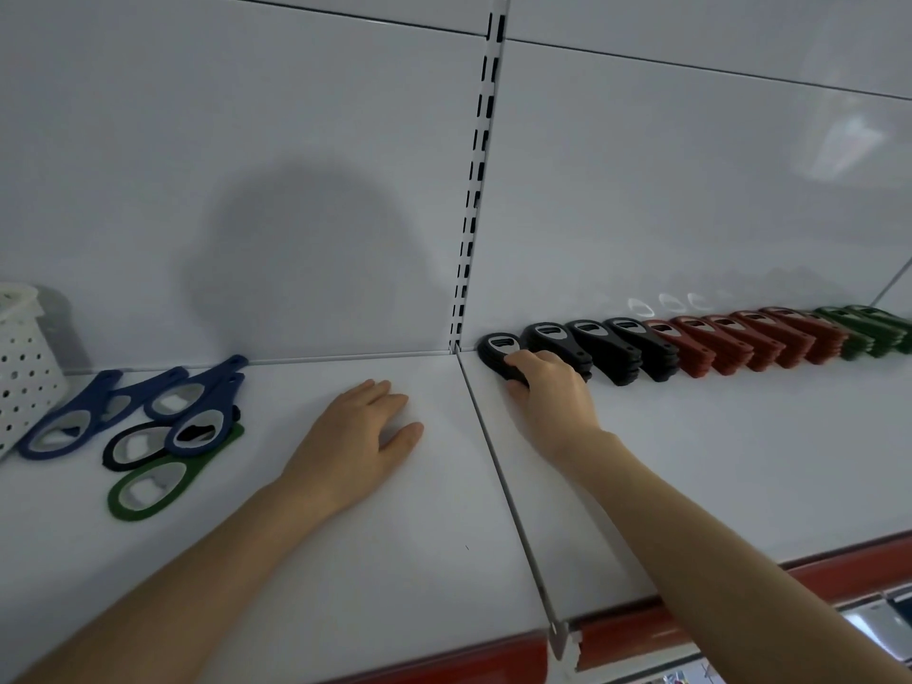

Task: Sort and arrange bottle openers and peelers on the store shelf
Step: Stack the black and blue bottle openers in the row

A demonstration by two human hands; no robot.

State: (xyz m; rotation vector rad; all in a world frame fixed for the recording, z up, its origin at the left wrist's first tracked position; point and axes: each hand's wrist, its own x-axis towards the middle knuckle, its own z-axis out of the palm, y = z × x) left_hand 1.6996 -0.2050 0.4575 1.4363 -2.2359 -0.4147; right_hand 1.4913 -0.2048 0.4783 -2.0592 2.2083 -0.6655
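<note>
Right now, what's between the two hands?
Head view: only bare shelf and the seam between its two boards. The left hand lies flat; the right hand grips a black opener.

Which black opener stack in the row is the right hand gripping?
The leftmost black stack, at the row's end beside the slotted upright; the right hand grips it.

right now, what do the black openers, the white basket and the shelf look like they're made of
Black openers: likely matte moulded plastic, dull and even in colour, with a paler insert at the head, maybe metal. Basket: white plastic, going by its moulded rows of holes. Shelf: probably painted sheet metal, smooth with a soft sheen and a thin edge at the seam.
</note>
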